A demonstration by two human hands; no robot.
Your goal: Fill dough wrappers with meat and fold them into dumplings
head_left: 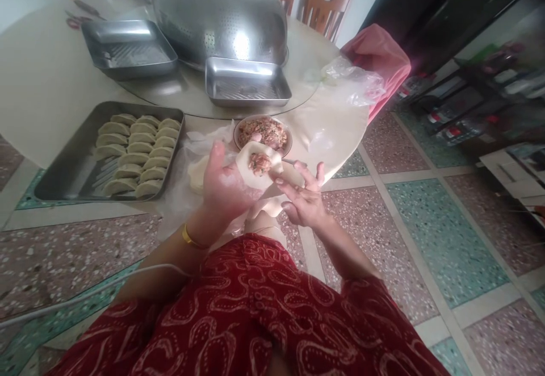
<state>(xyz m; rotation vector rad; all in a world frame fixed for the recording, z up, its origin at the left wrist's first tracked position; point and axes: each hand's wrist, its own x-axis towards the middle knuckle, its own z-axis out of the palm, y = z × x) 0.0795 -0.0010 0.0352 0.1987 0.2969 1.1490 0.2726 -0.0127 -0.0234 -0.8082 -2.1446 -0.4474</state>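
My left hand point(221, 188) cups a round dumpling wrapper point(255, 163) with a dab of minced meat filling in its middle. My right hand point(304, 197) is just to the right of it, fingers spread, with the fingertips touching the wrapper's right edge. Behind the wrapper stands a small bowl of meat filling point(264, 132) on the table edge. A stack of plain wrappers point(196, 172) lies on plastic to the left of my left hand.
A metal tray point(63, 171) with several folded dumplings in rows sits at left. Two empty metal trays point(128, 52) point(247, 83) and a domed perforated metal cover point(221, 18) stand further back. A plastic bag point(353, 80) and pink cloth point(378, 52) lie at right.
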